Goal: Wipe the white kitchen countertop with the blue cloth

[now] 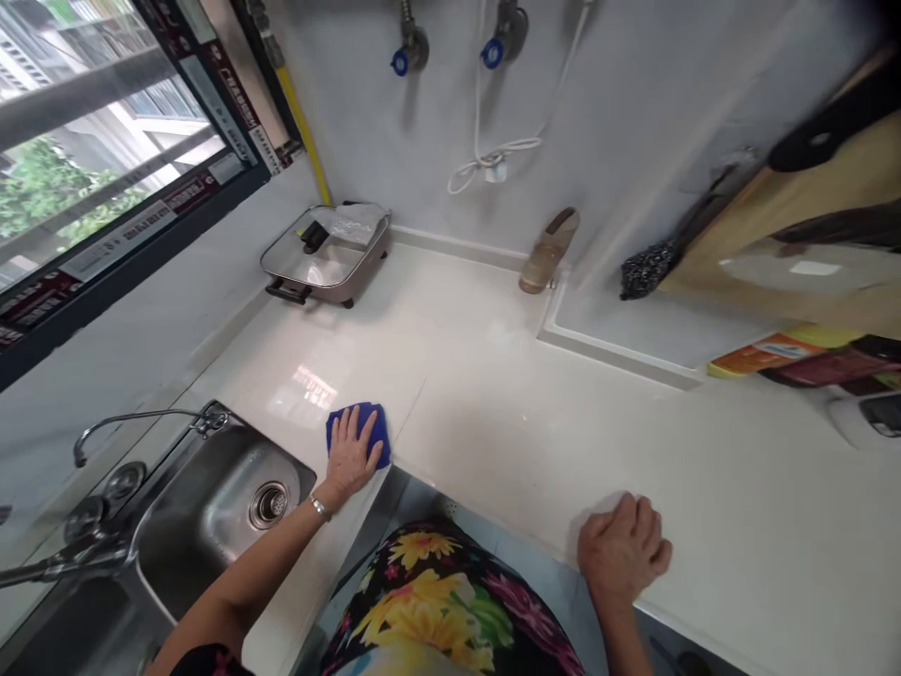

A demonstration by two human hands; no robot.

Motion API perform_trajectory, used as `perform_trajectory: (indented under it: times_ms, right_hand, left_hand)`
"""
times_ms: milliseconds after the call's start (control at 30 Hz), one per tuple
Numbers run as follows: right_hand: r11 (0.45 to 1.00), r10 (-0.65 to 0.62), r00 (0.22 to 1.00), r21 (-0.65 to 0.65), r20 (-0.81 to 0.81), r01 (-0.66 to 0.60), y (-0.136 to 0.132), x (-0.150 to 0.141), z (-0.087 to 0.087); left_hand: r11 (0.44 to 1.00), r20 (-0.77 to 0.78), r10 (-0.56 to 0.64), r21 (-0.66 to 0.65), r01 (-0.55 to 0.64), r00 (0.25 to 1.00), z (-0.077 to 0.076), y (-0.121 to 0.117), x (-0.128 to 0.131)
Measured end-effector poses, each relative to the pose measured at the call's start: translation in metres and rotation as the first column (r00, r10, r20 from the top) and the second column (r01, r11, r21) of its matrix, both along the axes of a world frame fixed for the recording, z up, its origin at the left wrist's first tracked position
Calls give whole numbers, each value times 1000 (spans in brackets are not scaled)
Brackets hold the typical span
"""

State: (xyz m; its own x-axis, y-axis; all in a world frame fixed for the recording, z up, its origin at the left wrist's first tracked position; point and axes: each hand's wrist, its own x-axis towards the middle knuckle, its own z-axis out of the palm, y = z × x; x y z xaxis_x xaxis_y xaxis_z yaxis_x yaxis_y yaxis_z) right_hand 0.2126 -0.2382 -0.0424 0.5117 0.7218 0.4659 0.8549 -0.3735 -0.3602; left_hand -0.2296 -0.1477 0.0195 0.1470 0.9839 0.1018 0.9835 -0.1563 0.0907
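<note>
My left hand (350,457) lies flat on a folded blue cloth (380,435), its fingers spread and pressing it onto the white countertop (479,376). The cloth sits at the inner corner of the counter, just right of the sink. At the front edge on the right, my right hand (625,546) rests on the counter with its fingers curled into a loose fist. Nothing shows in that hand, and its palm side is hidden.
A double steel sink (211,526) with a curved faucet (141,418) is at left. An electric pan (328,253) with a glass lid stands in the back corner. A brown holder (549,253) leans by the wall ledge. Condiment packages (781,352) and cutting boards (795,216) are at right.
</note>
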Motion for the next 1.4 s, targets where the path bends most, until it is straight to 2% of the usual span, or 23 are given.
perform_trajectory:
  times_ms: [133, 267, 433, 600, 700, 767, 833, 933, 1133, 1267, 1400]
  right_hand:
    - [1000, -11, 1000, -12, -11, 11, 1, -2, 3]
    - [999, -20, 1000, -32, -6, 20, 3, -2, 1]
    - [998, -42, 999, -51, -12, 41, 6, -1, 0]
    - [999, -37, 994, -10, -107, 36, 5, 2, 1]
    - [997, -28, 984, 71, -177, 41, 4, 6, 0]
    - [993, -17, 978, 109, -207, 41, 4, 9, -1]
    - [992, -8, 975, 122, -221, 35, 4, 12, -2]
    - [994, -7, 976, 107, -218, 31, 3, 17, -3]
    - [996, -17, 988, 81, -151, 29, 5, 17, -6]
    - [996, -69, 993, 57, -93, 75, 12, 10, -2]
    - [993, -117, 990, -5, -83, 117, 16, 8, 3]
  left_hand:
    - [972, 25, -235, -24, 236, 972, 1, 29, 46]
    - [894, 66, -440, -66, 444, 896, 3, 38, 98]
    - [757, 174, -631, -77, 649, 756, -1, 40, 179]
    - [593, 268, -770, -31, 804, 579, -12, 25, 265]
    - [490, 293, -836, 17, 872, 464, -19, 16, 302]
    - [438, 304, -862, 45, 898, 405, -24, 15, 317]
    - [406, 317, -874, 63, 912, 368, -28, 17, 324]
    - [364, 331, -888, 75, 928, 321, -30, 25, 321]
    - [275, 338, -911, 66, 959, 238, -22, 44, 272]
    - [266, 338, -911, 39, 963, 238, -19, 51, 243]
    - [291, 358, -894, 5, 957, 270, -20, 47, 242]
